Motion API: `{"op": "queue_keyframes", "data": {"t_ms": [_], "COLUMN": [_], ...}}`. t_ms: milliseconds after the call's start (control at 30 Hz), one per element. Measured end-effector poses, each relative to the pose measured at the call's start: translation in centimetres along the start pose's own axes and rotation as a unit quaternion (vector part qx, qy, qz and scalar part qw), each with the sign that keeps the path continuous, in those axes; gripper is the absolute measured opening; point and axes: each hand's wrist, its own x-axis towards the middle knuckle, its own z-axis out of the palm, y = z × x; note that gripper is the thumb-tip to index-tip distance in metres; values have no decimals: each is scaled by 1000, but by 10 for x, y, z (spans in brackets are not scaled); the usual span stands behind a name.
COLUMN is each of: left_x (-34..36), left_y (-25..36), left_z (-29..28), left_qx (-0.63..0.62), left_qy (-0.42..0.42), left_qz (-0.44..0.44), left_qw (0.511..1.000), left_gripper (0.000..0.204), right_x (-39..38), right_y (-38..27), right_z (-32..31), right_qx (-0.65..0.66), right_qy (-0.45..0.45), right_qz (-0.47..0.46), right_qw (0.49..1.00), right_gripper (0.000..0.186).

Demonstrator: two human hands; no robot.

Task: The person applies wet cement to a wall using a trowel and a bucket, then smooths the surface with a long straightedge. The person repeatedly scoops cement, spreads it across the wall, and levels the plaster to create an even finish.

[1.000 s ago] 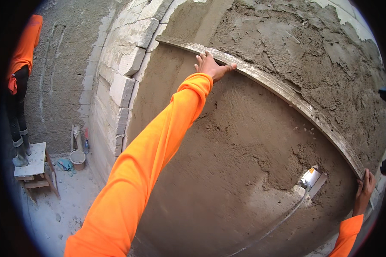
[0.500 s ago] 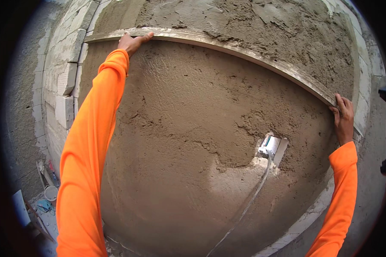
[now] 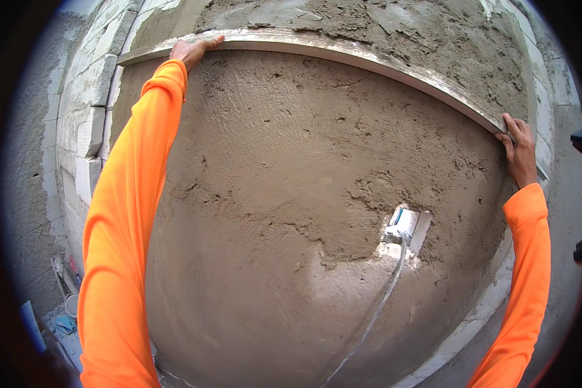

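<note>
Across the upper part of a wall coated in wet brown plaster (image 3: pixel 271 168) lies a long, plaster-smeared straightedge (image 3: pixel 343 53). Close to its left end, my left hand (image 3: pixel 191 52) is closed on it, the thumb stretched along the bar. My right hand (image 3: pixel 519 147) grips the bar near its right end, fingers over the upper edge and thumb below. Above the bar the plaster (image 3: pixel 446 45) is rough and lumpy; below, it is flatter, with pits and cracks. Both arms reach up in orange sleeves.
A white electrical box (image 3: pixel 405 224) sits in a recess at lower right, with a grey cable (image 3: pixel 375 313) hanging from it. Bare pale blocks (image 3: pixel 90 132) stick out along the left edge. At lower left on the floor are a white bucket (image 3: pixel 72 305) and a blue cloth (image 3: pixel 64 324).
Both hands have moved the straightedge a little farther up the wall, leaving a band of flatter plaster beneath it. Both still hold it.
</note>
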Motion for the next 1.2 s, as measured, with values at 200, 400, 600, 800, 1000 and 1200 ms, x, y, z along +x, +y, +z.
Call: {"op": "queue_keyframes", "data": {"t_ms": [200, 400, 600, 800, 1000, 1200], "left_x": [-66, -47, 43, -20, 39, 74], "left_y": [4, 11, 29, 21, 37, 47], "left_z": [20, 37, 3, 30, 26, 16], "left_qx": [20, -27, -19, -43, -100, -90], "left_qy": [36, 78, 2, 42, 14, 2], "left_qz": [13, 11, 32, 26, 40, 25], "left_qw": [999, 997, 999, 998, 994, 996], "left_gripper": [128, 131, 112, 135, 123, 114], "right_x": [-66, -57, 38, -20, 36, 84], "right_y": [9, 23, 36, 13, 24, 41], "right_z": [-18, -5, 7, -12, 1, 3], "right_qx": [8, -2, 69, -33, -40, -9], "right_qy": [-40, -13, -23, -37, 9, -8], "right_qz": [61, 71, 26, 101, 46, 11], "right_qw": [997, 997, 997, 994, 998, 1000], "right_gripper": [53, 54, 50, 50, 47, 46]}}
